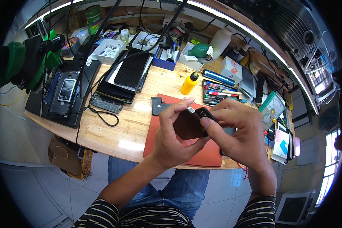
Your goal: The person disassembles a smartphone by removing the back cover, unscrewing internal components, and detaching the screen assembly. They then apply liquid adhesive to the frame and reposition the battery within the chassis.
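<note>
My left hand [169,142] is closed around the sides of a dark phone-like device [188,127], tilted above the red mat [151,138]. Its glossy face looks reddish-brown. Between the thumb and fingers of my right hand [241,127] is a small flat black piece [205,113] with pale lettering, held at the upper right edge of the device. Whether it touches that edge is hard to make out. A black phone part [157,107] lies at the mat's far left corner. Another dark object on the mat is mostly hidden below my right hand.
A yellow squeeze bottle [188,84] stands beyond the mat, beside a tray of screwdrivers and pens [220,92]. Stacked dark devices [132,70] and a looping black cable [109,124] occupy the left. A green analog meter [271,108] stands at the right; small boxes line the back.
</note>
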`<state>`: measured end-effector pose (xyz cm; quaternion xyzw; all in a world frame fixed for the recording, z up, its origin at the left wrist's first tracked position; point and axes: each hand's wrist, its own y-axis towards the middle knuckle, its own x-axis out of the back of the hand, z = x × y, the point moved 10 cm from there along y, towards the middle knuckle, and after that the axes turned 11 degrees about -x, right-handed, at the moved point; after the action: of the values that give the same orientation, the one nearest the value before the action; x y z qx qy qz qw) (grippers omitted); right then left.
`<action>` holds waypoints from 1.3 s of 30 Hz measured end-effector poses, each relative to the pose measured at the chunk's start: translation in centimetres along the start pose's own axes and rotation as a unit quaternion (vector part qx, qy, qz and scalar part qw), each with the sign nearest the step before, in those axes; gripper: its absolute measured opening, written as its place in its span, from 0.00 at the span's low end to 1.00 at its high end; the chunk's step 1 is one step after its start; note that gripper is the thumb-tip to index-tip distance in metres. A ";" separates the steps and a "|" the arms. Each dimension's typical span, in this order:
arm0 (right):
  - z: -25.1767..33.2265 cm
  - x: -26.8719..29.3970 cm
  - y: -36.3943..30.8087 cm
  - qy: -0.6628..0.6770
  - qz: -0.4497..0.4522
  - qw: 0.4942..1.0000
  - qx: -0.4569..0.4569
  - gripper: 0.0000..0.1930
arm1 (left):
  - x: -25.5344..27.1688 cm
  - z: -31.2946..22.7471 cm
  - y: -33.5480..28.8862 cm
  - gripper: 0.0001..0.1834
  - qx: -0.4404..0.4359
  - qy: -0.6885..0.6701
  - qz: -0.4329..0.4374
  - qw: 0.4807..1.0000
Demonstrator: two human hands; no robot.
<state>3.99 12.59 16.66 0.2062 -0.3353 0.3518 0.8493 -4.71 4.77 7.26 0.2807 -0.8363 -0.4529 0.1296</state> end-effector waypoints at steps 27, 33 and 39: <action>0.0 -0.9 1.2 0.019 0.027 0.998 -0.046 0.10 | 0.6 1.6 -0.4 0.48 0.054 -0.083 0.013 0.995; -0.3 -0.8 1.2 0.027 0.033 0.998 -0.055 0.10 | 0.4 2.1 -0.4 0.49 0.075 -0.119 0.011 0.990; -0.9 -0.9 1.3 0.058 0.027 0.996 -0.060 0.10 | 0.3 2.2 -0.4 0.50 0.076 -0.125 0.012 0.989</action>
<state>2.99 13.53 15.59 0.1248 -0.3113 0.3649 0.8685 -5.86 5.94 5.73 0.2210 -0.8812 -0.4178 0.0075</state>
